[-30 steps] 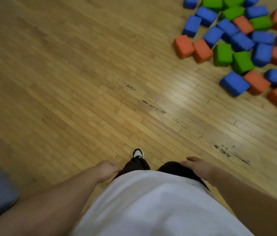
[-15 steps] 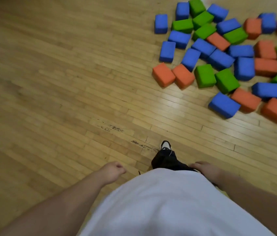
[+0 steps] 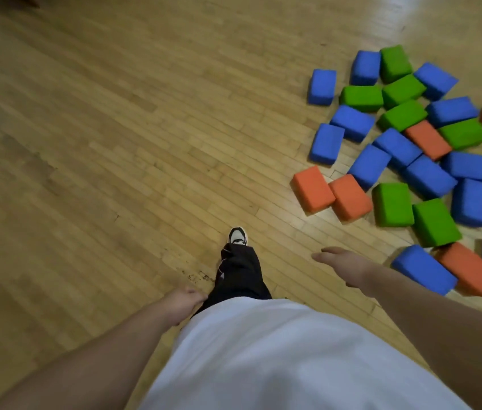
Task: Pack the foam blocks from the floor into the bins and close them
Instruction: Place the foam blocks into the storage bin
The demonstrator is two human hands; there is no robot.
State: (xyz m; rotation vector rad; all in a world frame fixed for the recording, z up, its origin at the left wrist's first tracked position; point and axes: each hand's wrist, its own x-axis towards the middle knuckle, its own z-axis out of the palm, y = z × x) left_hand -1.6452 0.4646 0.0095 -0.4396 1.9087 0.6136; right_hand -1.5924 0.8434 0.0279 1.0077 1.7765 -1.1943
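Observation:
Several foam blocks in blue, green and orange lie in a loose heap on the wooden floor at the right. The nearest ones are an orange block point(image 3: 312, 189), a green block point(image 3: 392, 204) and a blue block point(image 3: 424, 269). My right hand point(image 3: 347, 266) hangs out from my side with relaxed fingers and holds nothing, a short way left of that blue block. Beside my hip, my left hand point(image 3: 182, 301) is loosely curled and also holds nothing. No bin is in view.
The wooden floor point(image 3: 115, 158) stretches bare across the left and centre. My shoe point(image 3: 237, 235) and dark trouser leg step forward at the centre. A dark scuff mark point(image 3: 198, 276) lies beside my leg.
I have walked closer to the heap, which now sits lower and nearer on the right. My right hand has swung outward from my hip toward the blocks.

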